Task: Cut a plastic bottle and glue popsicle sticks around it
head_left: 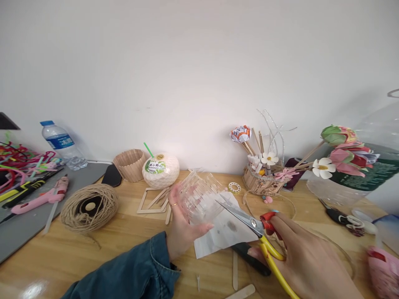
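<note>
A clear plastic cup-like piece [201, 199], its upper edge cut into strips, is tilted in my left hand [182, 222]. My left fingers wrap its far side and the thumb reaches along the near side. To the right, my right hand [302, 249] grips a pair of scissors [254, 224] with yellow handles and a red part beneath the fingers. The scissor blades point up and left, their tips close to the right side of the plastic piece. A white paper sheet [215, 234] lies under both.
At left are a twine ball [102, 203], a pink glue gun [46, 199] and a water bottle [64, 143]. Behind stand a wooden-stick ring [129, 164] and a wrapped coconut [162, 172]. A flower basket [262, 182] and a large plastic bottle [368, 162] stand right; craft sticks [235, 270] lie in front.
</note>
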Available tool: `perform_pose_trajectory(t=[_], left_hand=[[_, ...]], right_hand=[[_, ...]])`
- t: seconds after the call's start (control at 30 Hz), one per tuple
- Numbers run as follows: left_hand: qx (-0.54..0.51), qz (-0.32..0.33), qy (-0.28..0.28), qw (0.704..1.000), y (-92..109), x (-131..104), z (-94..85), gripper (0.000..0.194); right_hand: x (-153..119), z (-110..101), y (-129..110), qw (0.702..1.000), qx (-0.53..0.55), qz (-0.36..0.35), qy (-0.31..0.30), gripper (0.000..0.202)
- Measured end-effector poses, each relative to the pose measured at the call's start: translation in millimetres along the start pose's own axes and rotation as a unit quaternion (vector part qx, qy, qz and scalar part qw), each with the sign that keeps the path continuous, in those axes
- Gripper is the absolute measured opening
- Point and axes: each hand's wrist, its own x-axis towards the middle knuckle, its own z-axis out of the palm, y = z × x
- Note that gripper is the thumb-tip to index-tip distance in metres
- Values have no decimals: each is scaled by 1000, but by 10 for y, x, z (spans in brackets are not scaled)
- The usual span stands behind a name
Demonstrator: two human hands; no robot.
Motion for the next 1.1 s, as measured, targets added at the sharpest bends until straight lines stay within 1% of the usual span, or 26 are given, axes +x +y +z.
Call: perform_pose_trajectory(t=[0.17,0.23,0.37,0.43,0.53,0.63,0.73,0.8,0.9,0.97,1.1], left_hand=[[64,35,-34,997,68,-44,39,100],[70,40,-30,996,91,-55,57,100],[49,29,3,998,128,-63,83,102],[56,24,3,998,137,-65,85,104],[91,33,-12,995,122,-71,71,105],[123,56,-20,991,85,-77,50,102],[134,71,-17,988,56,-79,38,98],[133,75,-17,988,47,-78,34,95],[144,95,-20,985,35,-75,24,93],[163,114,-25,980,18,-71,13,93],[200,163,-33,965,-39,-64,-9,94]], right_hand=[[-6,-2,-15,999,27,6,-32,32],[-11,-9,-23,999,34,7,-32,31],[-16,-23,-40,999,42,3,-15,29],[-21,-19,-44,999,50,0,-13,26],[-34,-4,-44,999,49,-4,-9,24],[-45,9,-35,999,37,-6,4,27],[-51,29,-26,999,44,-6,14,30],[-55,53,-23,998,69,-5,7,33],[-66,98,-22,993,116,-1,-23,32],[-73,122,-21,991,129,17,-41,31],[-74,126,-15,982,150,94,-65,31]])
